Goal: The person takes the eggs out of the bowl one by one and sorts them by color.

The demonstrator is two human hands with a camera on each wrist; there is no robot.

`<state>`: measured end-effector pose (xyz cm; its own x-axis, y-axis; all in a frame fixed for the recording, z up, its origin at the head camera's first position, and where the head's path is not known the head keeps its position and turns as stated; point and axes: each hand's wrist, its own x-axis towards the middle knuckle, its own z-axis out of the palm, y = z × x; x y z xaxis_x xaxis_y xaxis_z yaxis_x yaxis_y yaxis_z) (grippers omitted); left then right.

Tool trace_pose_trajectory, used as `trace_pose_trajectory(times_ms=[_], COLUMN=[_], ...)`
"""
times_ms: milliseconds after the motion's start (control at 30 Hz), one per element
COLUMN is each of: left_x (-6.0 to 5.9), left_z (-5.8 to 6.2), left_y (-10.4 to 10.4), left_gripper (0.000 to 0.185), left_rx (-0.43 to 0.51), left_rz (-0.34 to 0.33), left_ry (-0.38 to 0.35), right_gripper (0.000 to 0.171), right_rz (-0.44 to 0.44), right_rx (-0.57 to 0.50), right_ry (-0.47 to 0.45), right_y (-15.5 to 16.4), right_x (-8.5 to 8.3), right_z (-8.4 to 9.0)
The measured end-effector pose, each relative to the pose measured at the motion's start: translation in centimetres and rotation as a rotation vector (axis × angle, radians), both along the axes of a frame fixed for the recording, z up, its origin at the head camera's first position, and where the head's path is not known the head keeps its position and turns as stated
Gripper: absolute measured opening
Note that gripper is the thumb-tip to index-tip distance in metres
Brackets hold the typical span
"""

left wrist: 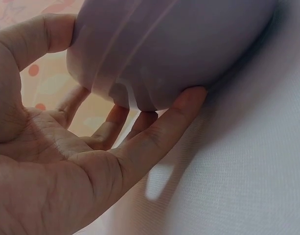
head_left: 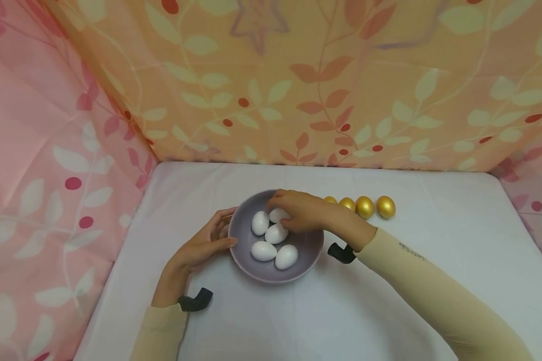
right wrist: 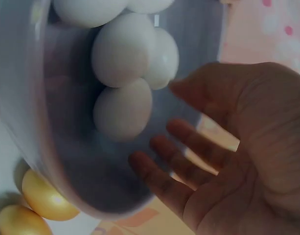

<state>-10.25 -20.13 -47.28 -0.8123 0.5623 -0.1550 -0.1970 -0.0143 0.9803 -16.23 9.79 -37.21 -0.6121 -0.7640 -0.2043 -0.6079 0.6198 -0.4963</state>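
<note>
A mauve bowl (head_left: pixel 302 258) stands on the white-covered table with several white eggs (head_left: pixel 264 250) inside. My left hand (head_left: pixel 203 245) holds the bowl at its left side, thumb at the rim and fingers against the outer wall (left wrist: pixel 140 58). Over the far part of the bowl, my right hand (head_left: pixel 304 210) reaches in from the right, partly covering one white egg (head_left: pixel 277 215). In the right wrist view its fingers (right wrist: pixel 164 178) are spread beside the eggs (right wrist: pixel 123 110), a gap showing between them, and its thumb tip is close to another egg (right wrist: pixel 162 58).
Several golden eggs (head_left: pixel 365 207) stand in a row on the table (head_left: pixel 442 235) right of the bowl, some partly hidden by the right forearm. Patterned cloth (head_left: pixel 262 100) hangs behind the table, with pink cloth (head_left: pixel 49 200) at the left.
</note>
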Motion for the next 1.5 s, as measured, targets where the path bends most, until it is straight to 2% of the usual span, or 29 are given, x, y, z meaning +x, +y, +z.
trace_pose_trajectory(times_ms=[167,367,633,1067,1367,1500], left_x=[0.0,0.1,0.1,0.0,0.1,0.0], left_z=[-0.2,-0.2,0.3,-0.1,-0.2,-0.3], left_y=[0.0,-0.1,-0.1,-0.1,-0.1,-0.1], left_gripper=[0.078,0.078,0.079,0.079,0.079,0.079], left_rx=[0.005,-0.008,-0.017,-0.016,-0.012,-0.022], left_rz=[-0.006,-0.005,0.01,0.008,0.017,0.02], left_ry=[-0.008,0.005,-0.013,-0.014,-0.025,-0.025], right_gripper=[0.04,0.036,0.03,0.037,0.046,0.049], right_rz=[-0.004,0.059,0.06,0.07,0.045,0.009], right_rx=[0.073,0.162,0.243,0.274,0.255,0.208], right_ry=[0.038,0.104,0.063,0.045,0.037,0.047], right_y=[-0.6,-1.6,-2.6,-3.4,-2.6,-1.5], right_x=[0.0,-0.2,-0.8,-0.9,-0.5,-0.3], right_z=[-0.3,-1.0,-0.8,-0.8,-0.8,-0.6])
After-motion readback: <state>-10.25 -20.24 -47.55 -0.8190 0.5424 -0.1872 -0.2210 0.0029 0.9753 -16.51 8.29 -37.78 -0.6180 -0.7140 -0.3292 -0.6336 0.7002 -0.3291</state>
